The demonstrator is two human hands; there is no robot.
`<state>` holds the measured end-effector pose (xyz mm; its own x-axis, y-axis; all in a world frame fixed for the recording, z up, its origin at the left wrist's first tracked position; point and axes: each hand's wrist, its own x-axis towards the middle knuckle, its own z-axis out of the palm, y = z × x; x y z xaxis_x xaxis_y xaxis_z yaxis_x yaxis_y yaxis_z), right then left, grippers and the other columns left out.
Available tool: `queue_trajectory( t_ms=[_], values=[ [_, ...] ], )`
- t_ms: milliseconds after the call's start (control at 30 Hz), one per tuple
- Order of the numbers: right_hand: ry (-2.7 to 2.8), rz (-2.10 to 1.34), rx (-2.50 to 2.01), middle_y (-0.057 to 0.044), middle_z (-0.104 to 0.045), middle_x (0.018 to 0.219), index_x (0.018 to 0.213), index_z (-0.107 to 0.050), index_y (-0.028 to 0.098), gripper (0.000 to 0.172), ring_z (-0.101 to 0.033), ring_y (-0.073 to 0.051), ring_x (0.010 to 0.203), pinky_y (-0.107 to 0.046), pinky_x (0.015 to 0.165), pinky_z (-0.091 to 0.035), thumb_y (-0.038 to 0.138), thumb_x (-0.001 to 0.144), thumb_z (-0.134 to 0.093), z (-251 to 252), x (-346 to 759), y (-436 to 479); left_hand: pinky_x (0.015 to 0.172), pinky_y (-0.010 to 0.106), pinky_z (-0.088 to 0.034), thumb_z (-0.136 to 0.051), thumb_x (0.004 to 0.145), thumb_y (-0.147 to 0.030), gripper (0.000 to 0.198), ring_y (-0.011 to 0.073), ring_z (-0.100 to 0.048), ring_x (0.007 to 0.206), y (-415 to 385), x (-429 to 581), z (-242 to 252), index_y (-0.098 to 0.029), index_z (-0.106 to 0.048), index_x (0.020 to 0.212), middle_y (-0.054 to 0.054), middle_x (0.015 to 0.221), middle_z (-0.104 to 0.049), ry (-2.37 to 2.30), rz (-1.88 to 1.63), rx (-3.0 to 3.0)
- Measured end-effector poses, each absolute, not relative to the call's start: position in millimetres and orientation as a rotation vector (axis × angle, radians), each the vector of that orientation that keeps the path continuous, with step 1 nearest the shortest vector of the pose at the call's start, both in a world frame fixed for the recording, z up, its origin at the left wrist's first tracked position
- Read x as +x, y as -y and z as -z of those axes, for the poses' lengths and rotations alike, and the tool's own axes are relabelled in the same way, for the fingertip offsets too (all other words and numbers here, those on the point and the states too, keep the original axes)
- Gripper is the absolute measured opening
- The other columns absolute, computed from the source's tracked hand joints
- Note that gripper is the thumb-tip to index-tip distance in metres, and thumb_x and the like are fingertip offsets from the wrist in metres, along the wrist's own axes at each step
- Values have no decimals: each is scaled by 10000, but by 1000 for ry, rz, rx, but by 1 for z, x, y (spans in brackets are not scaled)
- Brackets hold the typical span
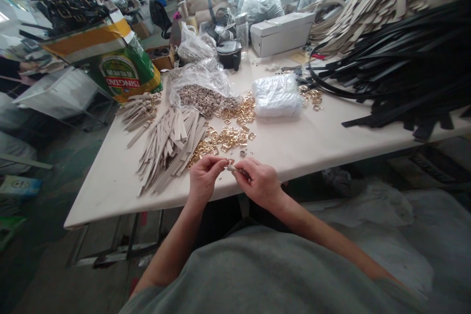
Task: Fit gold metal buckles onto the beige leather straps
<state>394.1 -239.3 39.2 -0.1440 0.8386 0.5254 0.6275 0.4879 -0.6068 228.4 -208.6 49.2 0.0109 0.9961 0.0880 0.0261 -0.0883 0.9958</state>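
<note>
A small beige strap piece (231, 168) is held between my two hands above the table's near edge, with a bit of gold metal at it. Thumb and forefinger of my left hand (201, 176) pinch one end. My right hand (260, 182) has its fingers curled closed around the other end, hiding most of it. Just beyond the hands lie loose gold buckles (230, 138). To their left spreads a pile of beige straps (169, 142). A clear plastic bag (202, 78) behind spills small beige loops (204, 100).
A plastic-wrapped white bundle (275, 95) sits right of the buckles. Black straps (405, 64) hang over the table's right side. Behind stand a white box (281, 34), a black lidded pot (228, 54) and a glass jar (242, 29). A green-yellow carton (121, 66) stands at the left.
</note>
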Motion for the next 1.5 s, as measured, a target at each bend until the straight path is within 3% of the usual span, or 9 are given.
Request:
queue_trajectory(
  t_ms=[133, 367, 567, 867, 1133, 1300, 1500],
  values=[
    [1890, -202, -1272, -20, -638, 739, 818, -586, 209, 129, -588, -149, 656, -262, 613, -371, 227, 943, -558, -37, 397, 238, 612, 254, -521, -811, 729, -353, 174, 137, -628, 653, 211, 226, -48, -188, -771, 765, 30, 738, -736, -1140, -1179, 1280],
    [2018, -2, -1356, -40, -680, 785, 831, -626, 180, 246, -604, -148, 688, -273, 611, -342, 264, 1019, -492, -37, 399, 241, 768, 308, -549, -802, 750, -290, 89, 183, -691, 805, 213, 224, -51, -206, -790, 776, 61, 881, -778, -1105, -1101, 1523],
    [2016, -11, -1287, -49, -697, 820, 882, -647, 162, 226, -625, -151, 717, -263, 635, -361, 268, 1024, -506, -37, 398, 238, 763, 303, -525, -743, 818, -272, 87, 176, -672, 786, 213, 229, -52, -209, -763, 761, 42, 797, -748, -1161, -1148, 1842],
    [1971, -342, -1360, -23, -677, 761, 830, -637, 180, 78, -603, -147, 673, -251, 632, -374, 199, 906, -637, -36, 410, 235, 654, 262, -480, -746, 806, -306, 133, 144, -611, 694, 202, 209, -50, -180, -729, 765, 31, 763, -702, -1205, -1146, 1719],
    [1839, -688, -1263, -25, -657, 763, 826, -617, 188, 121, -592, -152, 707, -260, 679, -415, 238, 931, -586, -33, 399, 234, 655, 268, -475, -798, 740, -318, 142, 149, -606, 693, 207, 220, -42, -185, -748, 736, 33, 734, -712, -1086, -1053, 1485],
    [1735, -939, -1209, 7, -637, 706, 866, -641, 185, 107, -559, -129, 648, -240, 619, -404, 268, 919, -598, -33, 402, 232, 615, 262, -436, -794, 740, -290, 114, 139, -566, 650, 203, 217, -41, -189, -745, 717, 21, 687, -679, -1126, -1047, 1575],
    [1763, -923, -1207, 16, -595, 673, 819, -634, 176, 143, -516, -119, 620, -246, 611, -385, 258, 918, -573, -36, 406, 233, 579, 250, -423, -791, 745, -292, 123, 127, -550, 620, 202, 217, -42, -183, -740, 719, 19, 676, -671, -1137, -1014, 1582]
  ],
)
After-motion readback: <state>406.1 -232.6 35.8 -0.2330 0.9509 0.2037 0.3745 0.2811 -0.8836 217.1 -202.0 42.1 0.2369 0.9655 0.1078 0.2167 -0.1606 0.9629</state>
